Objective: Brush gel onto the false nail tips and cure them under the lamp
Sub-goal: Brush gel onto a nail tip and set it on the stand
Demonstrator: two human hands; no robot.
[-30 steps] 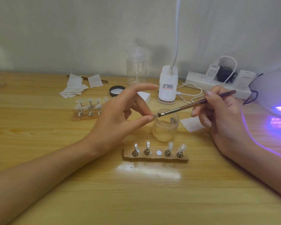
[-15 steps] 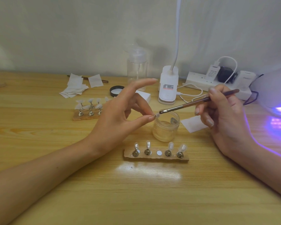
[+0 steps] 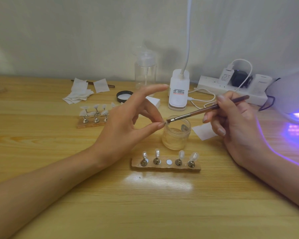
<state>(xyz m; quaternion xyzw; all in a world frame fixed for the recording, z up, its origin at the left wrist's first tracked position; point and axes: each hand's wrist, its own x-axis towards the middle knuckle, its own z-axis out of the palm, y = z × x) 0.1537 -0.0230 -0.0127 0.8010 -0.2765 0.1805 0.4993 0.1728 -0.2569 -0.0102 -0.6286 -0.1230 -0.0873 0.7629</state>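
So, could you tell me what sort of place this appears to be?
Probably a home nail-art workstation: a wooden desk with mounted false nail tips, an open gel jar, and a curing lamp glowing violet at the right.

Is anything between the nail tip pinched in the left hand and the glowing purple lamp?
Yes: the right hand, holding the brush, sits between the nail tip and the lamp; the open jar stands beneath the tip.

- Clear bottle [image 3: 145,73] upright by wall, left of desk lamp [image 3: 179,90].
- Power strip [image 3: 209,84] right of lamp, plugs in.
- Wipes [image 3: 78,94] scattered back left on table [image 3: 41,152].
- Black lid [image 3: 124,96] right of wipes.
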